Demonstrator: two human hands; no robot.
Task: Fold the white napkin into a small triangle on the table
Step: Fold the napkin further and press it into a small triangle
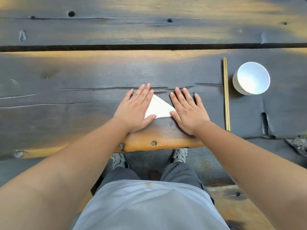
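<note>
A white napkin (159,108) lies folded as a triangle on the dark wooden table (83,83), close to the near edge. My left hand (135,107) rests flat on the napkin's left part, fingers spread, and hides that side. My right hand (186,111) lies flat on the table just right of the napkin, its thumb touching the napkin's right corner. Neither hand grips anything.
A pair of wooden chopsticks (226,93) lies lengthwise to the right of my right hand. Beyond them stands an empty white bowl (251,78). A dark gap (149,46) runs across the table between planks. My shoes and a bench show below the table edge.
</note>
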